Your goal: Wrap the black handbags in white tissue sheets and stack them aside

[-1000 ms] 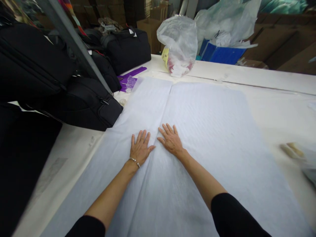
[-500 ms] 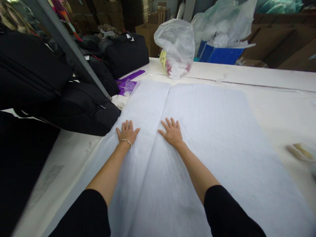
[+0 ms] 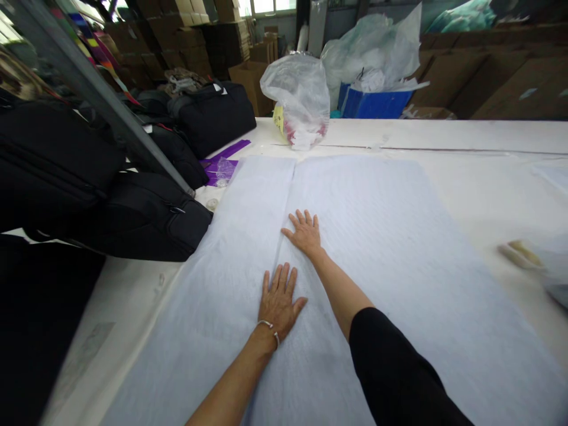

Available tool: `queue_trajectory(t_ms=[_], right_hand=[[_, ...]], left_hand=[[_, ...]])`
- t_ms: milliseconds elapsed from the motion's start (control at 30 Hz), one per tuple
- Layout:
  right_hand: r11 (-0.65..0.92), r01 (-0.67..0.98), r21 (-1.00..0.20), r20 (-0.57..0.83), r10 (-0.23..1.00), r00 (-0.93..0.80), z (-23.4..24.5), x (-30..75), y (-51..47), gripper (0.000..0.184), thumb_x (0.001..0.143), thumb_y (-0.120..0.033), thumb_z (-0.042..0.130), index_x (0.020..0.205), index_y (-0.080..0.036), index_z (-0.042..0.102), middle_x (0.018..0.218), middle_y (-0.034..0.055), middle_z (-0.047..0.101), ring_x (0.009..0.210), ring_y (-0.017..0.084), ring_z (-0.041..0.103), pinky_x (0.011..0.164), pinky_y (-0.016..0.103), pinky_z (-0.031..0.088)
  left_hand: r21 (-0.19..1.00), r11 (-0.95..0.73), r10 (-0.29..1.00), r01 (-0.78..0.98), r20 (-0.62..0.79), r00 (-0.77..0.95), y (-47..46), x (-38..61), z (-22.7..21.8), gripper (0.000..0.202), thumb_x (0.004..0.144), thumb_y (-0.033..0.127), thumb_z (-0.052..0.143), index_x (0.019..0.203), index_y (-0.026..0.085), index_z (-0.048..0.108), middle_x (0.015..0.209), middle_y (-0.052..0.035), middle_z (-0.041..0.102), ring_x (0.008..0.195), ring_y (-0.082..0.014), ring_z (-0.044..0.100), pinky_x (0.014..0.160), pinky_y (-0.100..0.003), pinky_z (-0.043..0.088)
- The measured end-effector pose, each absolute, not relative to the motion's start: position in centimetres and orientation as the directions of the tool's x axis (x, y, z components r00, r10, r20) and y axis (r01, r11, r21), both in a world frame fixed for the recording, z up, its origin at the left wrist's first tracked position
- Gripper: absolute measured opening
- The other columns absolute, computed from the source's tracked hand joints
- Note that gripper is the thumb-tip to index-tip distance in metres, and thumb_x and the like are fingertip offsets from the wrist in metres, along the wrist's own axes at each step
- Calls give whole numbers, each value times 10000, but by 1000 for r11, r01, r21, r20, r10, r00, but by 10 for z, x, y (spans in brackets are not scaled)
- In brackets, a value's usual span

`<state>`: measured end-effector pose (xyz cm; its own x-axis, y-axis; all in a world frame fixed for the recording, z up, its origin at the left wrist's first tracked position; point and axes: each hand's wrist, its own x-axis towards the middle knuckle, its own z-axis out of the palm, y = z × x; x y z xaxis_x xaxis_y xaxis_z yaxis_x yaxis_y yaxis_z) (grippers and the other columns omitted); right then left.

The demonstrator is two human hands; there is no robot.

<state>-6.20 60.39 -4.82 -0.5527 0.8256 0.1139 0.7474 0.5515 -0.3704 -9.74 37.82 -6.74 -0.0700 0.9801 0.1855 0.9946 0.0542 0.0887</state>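
Note:
A large pale bluish-white sheet [image 3: 368, 248] lies spread over the white table, with a lengthwise fold or seam running away from me. My left hand [image 3: 278, 305], a silver bangle at its wrist, rests flat across that line with the fingers spread. Farther off and slightly to the right, my right hand [image 3: 305, 234] lies palm down just beside the line, its fingers also apart. Neither hand grips anything.
Black bags [image 3: 151, 216] are piled at the left beside a slanted metal pole [image 3: 119, 118]. Purple strips [image 3: 222, 168] lie near them. At the back are a clear plastic bag [image 3: 299, 100] and a blue box [image 3: 377, 102]. A blurred yellowish object [image 3: 521, 254] lies at right.
My left hand has moved right and toward me, from the left part of the sheet onto the fold line. The right hand stays at nearly the same spot. The view has shifted slightly.

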Motion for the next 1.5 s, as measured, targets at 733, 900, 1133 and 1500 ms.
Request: queue_trajectory(t_ms=[733, 900, 1133, 1500], right_hand=[[-495, 748, -442, -91, 855, 511, 83, 493, 321, 334, 802, -500, 550, 891, -218, 705, 861, 44, 713, 836, 242, 636, 725, 320, 461], [-623, 564, -542, -257, 762, 595, 53, 527, 314, 402, 784, -538, 578, 924, -184, 707, 871, 79, 710, 751, 221, 624, 621, 300, 465], [-597, 338, -727, -445, 785, 430, 45, 546, 309, 486, 561, -593, 771, 768, -161, 688, 740, 59, 672, 653, 172, 585, 577, 276, 467], [-610, 179, -772, -496, 754, 431, 87, 559, 286, 389, 579, -379, 852, 883, -191, 698, 848, 67, 711, 755, 177, 653, 706, 265, 554]], left_hand=[[126, 88, 985, 988, 136, -105, 389, -92, -49, 633, 957, 424, 395, 1494, 92, 341, 1570, -165, 314, 1462, -307, 231, 1184, -576, 80], [117, 98, 986, 988, 125, -113, 388, -90, -46, 633, 963, 435, 345, 1494, 90, 340, 1567, -165, 321, 1462, -301, 226, 1181, -566, 75], [103, 106, 990, 989, 84, -114, 390, -87, -40, 647, 968, 459, 292, 1493, 85, 339, 1568, -171, 316, 1455, -306, 237, 1179, -564, 80], [119, 119, 991, 986, 41, -125, 388, -81, -29, 682, 974, 494, 196, 1497, 77, 330, 1573, -183, 297, 1466, -305, 216, 1185, -546, 72]])
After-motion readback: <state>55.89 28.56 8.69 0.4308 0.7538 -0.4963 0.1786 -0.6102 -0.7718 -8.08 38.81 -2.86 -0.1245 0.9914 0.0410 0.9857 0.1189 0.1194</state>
